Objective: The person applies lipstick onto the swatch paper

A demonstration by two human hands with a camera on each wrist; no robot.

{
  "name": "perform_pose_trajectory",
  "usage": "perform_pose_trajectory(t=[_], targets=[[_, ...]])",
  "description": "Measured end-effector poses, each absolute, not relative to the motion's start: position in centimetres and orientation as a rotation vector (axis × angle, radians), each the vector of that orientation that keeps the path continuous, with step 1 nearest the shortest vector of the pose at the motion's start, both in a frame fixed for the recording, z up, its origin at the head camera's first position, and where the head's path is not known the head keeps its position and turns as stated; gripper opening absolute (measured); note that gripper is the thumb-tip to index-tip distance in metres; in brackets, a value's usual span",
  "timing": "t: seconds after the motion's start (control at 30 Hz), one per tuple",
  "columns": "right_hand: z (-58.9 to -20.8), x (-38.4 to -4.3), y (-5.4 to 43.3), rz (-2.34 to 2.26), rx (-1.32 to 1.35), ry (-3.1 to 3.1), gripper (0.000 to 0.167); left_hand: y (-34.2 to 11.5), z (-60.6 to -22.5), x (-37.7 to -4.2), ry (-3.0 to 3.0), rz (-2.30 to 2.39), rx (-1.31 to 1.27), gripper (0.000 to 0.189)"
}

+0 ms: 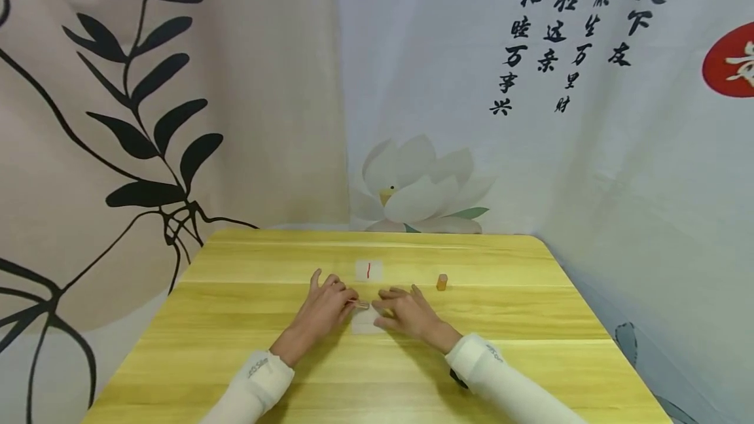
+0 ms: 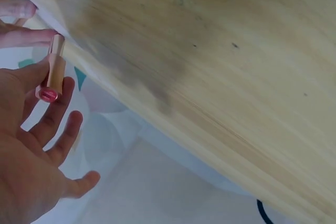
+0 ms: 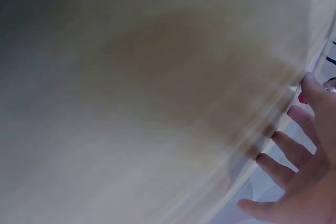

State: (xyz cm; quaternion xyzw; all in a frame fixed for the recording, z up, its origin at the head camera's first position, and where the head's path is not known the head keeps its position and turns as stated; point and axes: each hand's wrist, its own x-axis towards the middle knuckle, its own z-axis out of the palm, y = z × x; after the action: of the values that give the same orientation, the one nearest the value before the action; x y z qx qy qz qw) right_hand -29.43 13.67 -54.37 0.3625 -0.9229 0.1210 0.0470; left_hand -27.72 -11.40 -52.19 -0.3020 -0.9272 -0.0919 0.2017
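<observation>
OK, L hand pinched lipstick lower-ctr frame, R hand splayed loosely by paper, which a bump prob. could've smudged.

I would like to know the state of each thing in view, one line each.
Slim tube: pinched in the left hand, pink end showing.
Small orange cylinder: upright on the table, untouched.
Far paper: flat, marked with one red stroke.
Near paper: flat, partly hidden by the hands.
Right hand: fingers spread, at the near paper's edge.
</observation>
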Motion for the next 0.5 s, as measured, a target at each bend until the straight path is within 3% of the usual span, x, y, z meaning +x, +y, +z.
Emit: perform_pose_trajectory(t=[0.5], targets=[[-54.53,-29.23,13.53,0.279,1.087,-2.812,0.046,-11.34,-52.39,-27.11,-2.576,-0.275,-0.863,0.007]])
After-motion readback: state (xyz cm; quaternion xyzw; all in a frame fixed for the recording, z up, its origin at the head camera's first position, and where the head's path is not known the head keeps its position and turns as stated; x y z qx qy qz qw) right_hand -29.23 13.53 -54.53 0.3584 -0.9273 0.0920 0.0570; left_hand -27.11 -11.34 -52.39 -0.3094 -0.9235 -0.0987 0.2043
